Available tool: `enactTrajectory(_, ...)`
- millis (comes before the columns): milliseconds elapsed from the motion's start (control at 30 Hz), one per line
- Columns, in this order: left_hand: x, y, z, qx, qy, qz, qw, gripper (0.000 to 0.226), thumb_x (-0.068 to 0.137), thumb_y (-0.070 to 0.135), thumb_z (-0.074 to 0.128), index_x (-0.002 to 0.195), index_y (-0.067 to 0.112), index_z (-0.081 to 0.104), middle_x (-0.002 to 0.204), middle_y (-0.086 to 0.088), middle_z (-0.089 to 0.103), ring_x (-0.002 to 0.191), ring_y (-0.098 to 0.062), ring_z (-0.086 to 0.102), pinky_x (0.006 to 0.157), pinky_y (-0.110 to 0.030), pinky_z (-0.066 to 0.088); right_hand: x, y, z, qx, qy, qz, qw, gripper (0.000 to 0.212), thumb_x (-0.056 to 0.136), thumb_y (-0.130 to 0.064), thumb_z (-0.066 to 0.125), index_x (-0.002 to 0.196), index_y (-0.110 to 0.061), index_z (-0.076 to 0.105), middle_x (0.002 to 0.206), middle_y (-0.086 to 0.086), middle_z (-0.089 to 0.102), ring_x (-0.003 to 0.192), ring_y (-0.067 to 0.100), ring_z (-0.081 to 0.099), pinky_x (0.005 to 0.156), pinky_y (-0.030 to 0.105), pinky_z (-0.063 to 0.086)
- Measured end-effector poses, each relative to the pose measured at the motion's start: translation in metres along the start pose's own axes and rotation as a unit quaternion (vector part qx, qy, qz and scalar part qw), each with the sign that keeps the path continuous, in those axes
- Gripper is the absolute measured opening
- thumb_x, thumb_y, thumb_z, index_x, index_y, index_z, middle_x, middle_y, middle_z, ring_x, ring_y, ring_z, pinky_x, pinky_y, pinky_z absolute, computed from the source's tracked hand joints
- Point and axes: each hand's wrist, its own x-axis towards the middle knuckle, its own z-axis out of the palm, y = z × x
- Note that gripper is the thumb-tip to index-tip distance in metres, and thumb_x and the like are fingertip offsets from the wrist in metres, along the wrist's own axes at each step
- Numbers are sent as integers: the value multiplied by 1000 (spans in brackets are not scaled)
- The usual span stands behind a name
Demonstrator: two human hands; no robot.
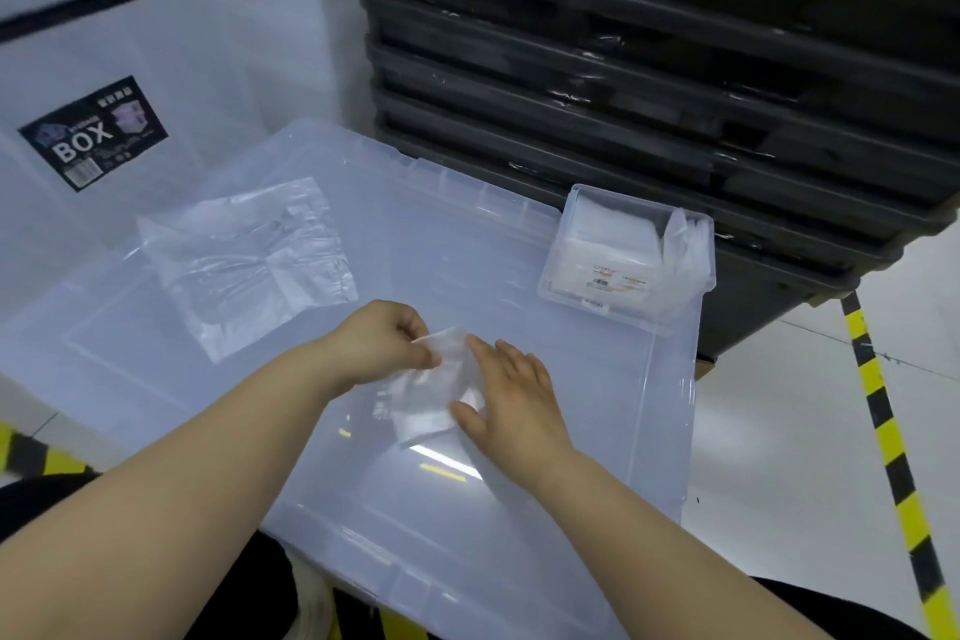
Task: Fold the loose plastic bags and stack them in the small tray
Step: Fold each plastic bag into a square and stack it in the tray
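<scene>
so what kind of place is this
Probably a warehouse or packing area: stacked dark crates, yellow-black hazard tape on the floor, and a clear storage-box lid used as a work surface.

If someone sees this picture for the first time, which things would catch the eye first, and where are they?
First, the two bare hands at the centre: the left hand pinches a small clear plastic bag while the right hand presses it flat on the large translucent lid. Next, the tall stack of dark grey crates at upper right, with the small clear tray before it. A loose crumpled clear bag lies at left.
</scene>
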Motion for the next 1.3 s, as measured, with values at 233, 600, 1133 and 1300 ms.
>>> enactTrajectory(233,-7,21,6,-251,42,54,966,29,83,-6,60,92,18,48,76,-1,59,50,0,58,48,-10,45,8,1,-33,481,58,125,866,53,85,-11,63,126,-29,35,109,5,57,96,17,57,78,17,46)
enactTrajectory(600,24,94,27,-265,109,135,949,13,87,2,58,80,13,60,72,5,60,57,2,56,56,-5,44,18,35,-121,444,178,155,864,22,86,3,56,72,-13,54,68,2,56,60,14,50,57,18,45)
enactTrajectory(1133,94,121,45,95,114,136,979,26,92,32,53,104,14,67,126,-1,55,126,-20,38,102,-28,23,45,90,-152,99,274,163,943,51,91,-24,55,138,-24,36,120,-7,56,119,17,37,100,29,21)
enactTrajectory(1300,99,128,43,181,79,126,972,23,91,37,53,89,18,67,119,-2,57,122,-21,39,99,-30,27,53,89,-153,-53,219,104,969,43,92,-25,52,134,-27,44,131,-5,50,122,18,33,98,29,19)
